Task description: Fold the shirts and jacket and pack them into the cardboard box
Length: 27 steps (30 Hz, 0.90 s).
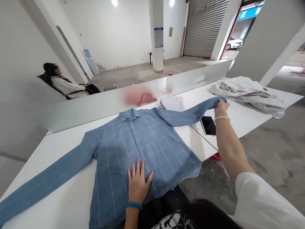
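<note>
A blue long-sleeved shirt (128, 145) with thin white check lines lies spread front up on the white table, collar pointing away from me. Its left-hand sleeve reaches out to the table's left edge. My left hand (139, 181), wearing a blue wristband, rests flat on the lower front of the shirt with fingers spread. At the right, my right hand (220, 107), with a pale bracelet, grips the cuff end of the other sleeve, which is lifted a little off the table. Part of that cuff is hidden by the fingers.
Below the raised sleeve lies a dark-screened tablet (208, 126). A pale folded cloth (172, 103) sits behind the shirt, and a heap of whitish clothing (249, 94) lies at right. A frosted divider (104, 107) runs along the back; beyond it a person (66, 84) sits reclined.
</note>
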{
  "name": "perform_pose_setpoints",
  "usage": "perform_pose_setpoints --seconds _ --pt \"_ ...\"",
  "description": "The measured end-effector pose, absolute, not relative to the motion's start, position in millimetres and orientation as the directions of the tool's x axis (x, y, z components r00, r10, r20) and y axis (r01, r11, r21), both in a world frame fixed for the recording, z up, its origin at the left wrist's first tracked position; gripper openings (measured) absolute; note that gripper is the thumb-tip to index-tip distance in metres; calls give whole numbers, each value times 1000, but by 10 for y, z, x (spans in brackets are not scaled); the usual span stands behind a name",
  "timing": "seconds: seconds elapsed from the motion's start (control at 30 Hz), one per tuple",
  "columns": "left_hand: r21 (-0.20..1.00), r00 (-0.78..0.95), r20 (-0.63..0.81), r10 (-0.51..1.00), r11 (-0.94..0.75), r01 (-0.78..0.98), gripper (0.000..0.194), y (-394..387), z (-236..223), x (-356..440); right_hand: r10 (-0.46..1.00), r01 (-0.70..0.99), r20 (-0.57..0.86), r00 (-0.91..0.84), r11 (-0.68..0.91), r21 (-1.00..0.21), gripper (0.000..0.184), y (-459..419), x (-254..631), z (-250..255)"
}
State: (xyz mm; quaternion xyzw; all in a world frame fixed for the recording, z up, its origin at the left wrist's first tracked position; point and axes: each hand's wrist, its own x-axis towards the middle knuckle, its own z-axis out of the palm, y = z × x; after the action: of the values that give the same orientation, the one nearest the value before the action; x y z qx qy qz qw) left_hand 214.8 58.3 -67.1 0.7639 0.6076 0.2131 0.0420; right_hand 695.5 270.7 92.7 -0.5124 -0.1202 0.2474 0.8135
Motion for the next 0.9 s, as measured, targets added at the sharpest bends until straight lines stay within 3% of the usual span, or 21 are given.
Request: perform_pose_setpoints --seconds 0.1,0.17,0.2,0.3,0.4,0.5,0.63,0.73,0.83,0.9 --pt "716 45 171 984 -155 680 58 586 -542 2093 562 -266 -6 827 383 -885 17 2882 6513 1279" --pt "948 -74 67 995 -41 315 53 580 -421 2023 645 -266 92 758 435 -860 21 2816 6025 1456" --pt "996 -118 10 993 0 87 51 577 -359 1980 726 -276 208 656 487 -829 25 2709 5746 1515" --pt "875 -162 -137 977 42 -483 51 572 -218 1837 868 -276 479 129 495 -824 36 2181 4947 1528" --pt "684 -162 -249 955 55 -728 61 580 -207 1699 752 -11 503 -425 552 -834 41 1704 4467 1251" --pt "610 -189 -344 920 66 -790 60 621 -307 1587 734 371 362 -575 628 -684 31 1576 4353 728" --pt "626 -195 -447 873 149 -765 23 784 -390 1521 833 703 188 -520 542 -460 25 1679 4462 65" --pt "726 -196 -421 886 200 -658 5 962 -322 1527 812 697 163 -561 569 -436 26 1680 4539 -164" --pt "880 -203 -347 916 244 -407 16 1123 -229 1506 758 634 195 -622 634 -443 26 1632 4553 -239" --pt "901 -200 -367 908 295 -317 26 1205 -211 1452 750 646 211 -627 652 -396 25 1607 4543 -266"
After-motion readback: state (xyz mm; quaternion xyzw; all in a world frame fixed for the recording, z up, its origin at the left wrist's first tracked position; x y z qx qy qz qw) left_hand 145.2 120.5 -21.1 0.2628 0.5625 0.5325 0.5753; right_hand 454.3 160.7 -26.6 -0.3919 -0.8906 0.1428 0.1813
